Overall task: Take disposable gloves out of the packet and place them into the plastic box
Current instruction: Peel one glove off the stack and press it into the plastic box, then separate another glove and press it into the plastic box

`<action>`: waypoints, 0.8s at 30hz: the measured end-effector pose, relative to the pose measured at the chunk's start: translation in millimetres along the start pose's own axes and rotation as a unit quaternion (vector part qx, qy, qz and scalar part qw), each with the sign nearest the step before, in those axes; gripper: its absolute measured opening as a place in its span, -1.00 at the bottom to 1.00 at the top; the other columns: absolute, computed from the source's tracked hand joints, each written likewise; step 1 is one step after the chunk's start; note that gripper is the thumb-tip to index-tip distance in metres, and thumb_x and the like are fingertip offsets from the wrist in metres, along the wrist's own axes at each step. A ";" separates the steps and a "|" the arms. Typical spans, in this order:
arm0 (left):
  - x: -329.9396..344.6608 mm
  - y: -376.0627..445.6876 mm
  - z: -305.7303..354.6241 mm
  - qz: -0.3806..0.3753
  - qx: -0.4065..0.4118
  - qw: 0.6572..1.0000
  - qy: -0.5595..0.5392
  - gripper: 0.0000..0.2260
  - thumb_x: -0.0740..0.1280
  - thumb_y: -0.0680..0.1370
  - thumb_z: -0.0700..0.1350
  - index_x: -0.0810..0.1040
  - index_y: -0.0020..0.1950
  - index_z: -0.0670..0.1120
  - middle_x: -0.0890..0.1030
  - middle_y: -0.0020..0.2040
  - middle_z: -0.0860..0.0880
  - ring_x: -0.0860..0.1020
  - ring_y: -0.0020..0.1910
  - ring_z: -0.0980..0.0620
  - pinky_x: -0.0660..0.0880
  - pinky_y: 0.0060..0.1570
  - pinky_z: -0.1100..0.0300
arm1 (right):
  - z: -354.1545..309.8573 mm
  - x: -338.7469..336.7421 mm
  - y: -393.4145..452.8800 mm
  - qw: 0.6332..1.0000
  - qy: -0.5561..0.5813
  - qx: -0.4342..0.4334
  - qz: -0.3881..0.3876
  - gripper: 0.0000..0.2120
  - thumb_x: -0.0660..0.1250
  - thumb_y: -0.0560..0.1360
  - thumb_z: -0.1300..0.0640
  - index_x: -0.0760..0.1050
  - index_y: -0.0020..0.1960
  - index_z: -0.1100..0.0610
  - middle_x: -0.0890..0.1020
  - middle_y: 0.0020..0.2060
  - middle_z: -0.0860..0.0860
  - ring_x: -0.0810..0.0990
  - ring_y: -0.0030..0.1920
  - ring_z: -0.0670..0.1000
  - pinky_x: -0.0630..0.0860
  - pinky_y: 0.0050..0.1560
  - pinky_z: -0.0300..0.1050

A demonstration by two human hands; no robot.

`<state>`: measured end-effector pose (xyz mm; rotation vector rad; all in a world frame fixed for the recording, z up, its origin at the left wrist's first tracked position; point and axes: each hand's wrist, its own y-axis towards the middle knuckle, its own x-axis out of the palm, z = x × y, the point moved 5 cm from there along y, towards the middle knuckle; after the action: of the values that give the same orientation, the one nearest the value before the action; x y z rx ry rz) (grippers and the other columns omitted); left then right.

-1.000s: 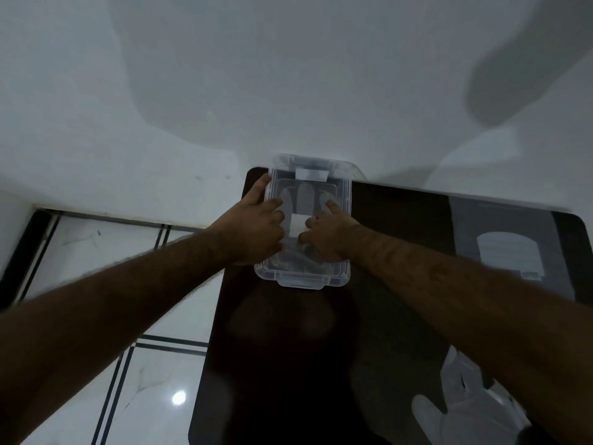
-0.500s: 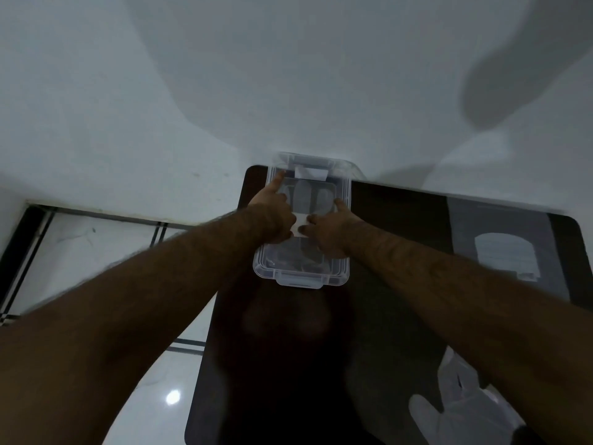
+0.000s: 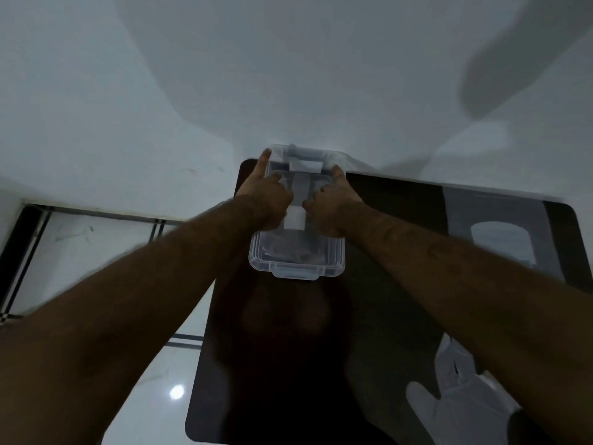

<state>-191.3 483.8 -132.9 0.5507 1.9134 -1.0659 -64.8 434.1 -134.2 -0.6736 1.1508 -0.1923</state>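
No text, label or number is showing legibly; the white patch on the box (image 3: 296,242) lid is reading blank.

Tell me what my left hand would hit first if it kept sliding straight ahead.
Probably the white wall: the left hand points along the plastic box toward its far end, which seems to sit against it.

the feed i watched was dim and bluish. a small lamp glare (image 3: 176,392) shone off the glossy floor (image 3: 154,409) at lower left. soft broad shadows fell across the white wall (image 3: 96,91), one dark blotch at upper right. the wide lens bowed the edges, and both forearms smeared with blur.
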 end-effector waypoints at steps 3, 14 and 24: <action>-12.1 -34.1 9.2 0.035 -0.025 0.998 -0.039 -0.66 0.25 0.69 0.11 0.61 0.35 -0.03 0.68 0.36 -0.06 0.40 0.61 -0.16 -0.21 0.57 -0.55 | 1.6 -12.3 -28.4 0.998 0.014 -0.005 0.067 -0.61 0.30 0.65 -0.04 0.52 0.45 0.02 0.66 0.33 0.06 0.53 0.47 0.16 -0.25 0.59 0.54; -37.5 -120.6 112.8 0.087 -0.093 0.966 -0.226 -0.58 0.06 0.74 0.20 0.63 0.27 0.04 0.70 0.33 -0.01 0.41 0.60 -0.09 -0.25 0.61 -0.47 | -9.4 68.5 -184.9 0.950 0.179 0.020 0.255 -0.60 0.27 0.69 -0.02 0.54 0.49 0.03 0.52 0.56 0.08 0.34 0.66 0.13 -0.14 0.68 0.42; -86.4 -141.4 336.1 0.169 0.066 0.943 -0.280 -0.79 0.26 0.66 0.12 0.64 0.18 0.10 0.71 0.13 0.12 0.59 0.29 0.05 0.21 0.49 -0.25 | -9.5 229.2 -347.4 0.933 0.248 -0.044 0.256 -0.54 0.17 0.68 -0.02 0.59 0.46 0.11 0.59 0.49 0.11 0.44 0.60 0.16 0.11 0.69 0.21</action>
<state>-87.3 127.0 -85.2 0.5529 1.2073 -0.9946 89.3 48.0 -112.2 -0.3876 1.7910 0.1458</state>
